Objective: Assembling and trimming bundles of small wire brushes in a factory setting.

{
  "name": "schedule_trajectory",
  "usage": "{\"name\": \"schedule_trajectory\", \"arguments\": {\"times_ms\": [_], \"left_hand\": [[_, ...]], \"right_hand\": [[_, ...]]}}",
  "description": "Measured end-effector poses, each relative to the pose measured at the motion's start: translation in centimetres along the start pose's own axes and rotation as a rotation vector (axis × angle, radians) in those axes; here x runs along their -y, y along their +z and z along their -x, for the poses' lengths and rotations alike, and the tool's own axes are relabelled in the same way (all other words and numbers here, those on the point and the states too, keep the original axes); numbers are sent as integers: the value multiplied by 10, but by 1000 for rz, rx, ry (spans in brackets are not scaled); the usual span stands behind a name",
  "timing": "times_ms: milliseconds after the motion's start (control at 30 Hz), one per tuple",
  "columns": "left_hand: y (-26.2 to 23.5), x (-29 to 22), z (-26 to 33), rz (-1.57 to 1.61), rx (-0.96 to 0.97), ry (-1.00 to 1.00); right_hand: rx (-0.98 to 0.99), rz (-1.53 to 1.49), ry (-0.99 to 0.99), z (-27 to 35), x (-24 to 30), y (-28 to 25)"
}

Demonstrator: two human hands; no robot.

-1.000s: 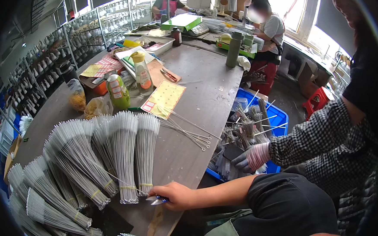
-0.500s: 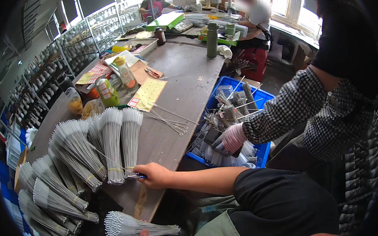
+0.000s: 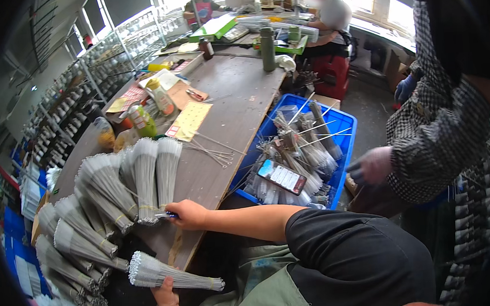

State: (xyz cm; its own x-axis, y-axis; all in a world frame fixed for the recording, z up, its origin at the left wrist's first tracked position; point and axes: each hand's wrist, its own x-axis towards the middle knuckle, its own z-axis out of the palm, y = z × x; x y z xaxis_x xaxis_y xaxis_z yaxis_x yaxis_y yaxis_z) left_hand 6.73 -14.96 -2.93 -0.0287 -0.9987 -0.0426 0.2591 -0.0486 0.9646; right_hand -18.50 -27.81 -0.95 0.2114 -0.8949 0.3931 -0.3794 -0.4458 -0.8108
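Note:
My left hand [image 3: 165,295] is wrapped round a bundle of thin wire brushes [image 3: 171,272], near the table's front edge. Its white bristle ends point left, and a yellowish band ties the stems at the right. My right hand [image 3: 188,214] grips a small metal-tipped tool with a dark blue handle [image 3: 170,215]; its exact kind is hard to make out. The tool's tip is close to the tied ends of the standing brush bundles [image 3: 146,181]. More banded bundles [image 3: 85,241] lie stacked at the left, beside my left hand.
A blue crate [image 3: 350,141] right of the table [image 3: 241,91] holds brush bundles and a lit phone [image 3: 282,176]. A co-worker's gloved hand [image 3: 373,165] is beside it. Loose wires [image 3: 214,149], a yellow card [image 3: 188,120], bottles [image 3: 142,121] and a green flask [image 3: 268,49] stand or lie on the table.
The co-worker's gloved hand has left the crate toward the right, leaving the phone on the bundles. My left hand has lifted its bundle slightly; my right hand keeps its hold.

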Motion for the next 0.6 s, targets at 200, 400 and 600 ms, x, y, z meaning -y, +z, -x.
{"name": "schedule_trajectory", "arguments": {"times_ms": [200, 400, 600], "left_hand": [[6, 1, 0, -2, -42, 33], [8, -6, -1, 11, -75, -28], [14, -7, 0, -11, -151, 48]], "right_hand": [[11, -18, 6, 2, 1, -2], [-2, -32, 29, 4, 2, -1], [13, -68, 33, 4, 10, -1]]}}
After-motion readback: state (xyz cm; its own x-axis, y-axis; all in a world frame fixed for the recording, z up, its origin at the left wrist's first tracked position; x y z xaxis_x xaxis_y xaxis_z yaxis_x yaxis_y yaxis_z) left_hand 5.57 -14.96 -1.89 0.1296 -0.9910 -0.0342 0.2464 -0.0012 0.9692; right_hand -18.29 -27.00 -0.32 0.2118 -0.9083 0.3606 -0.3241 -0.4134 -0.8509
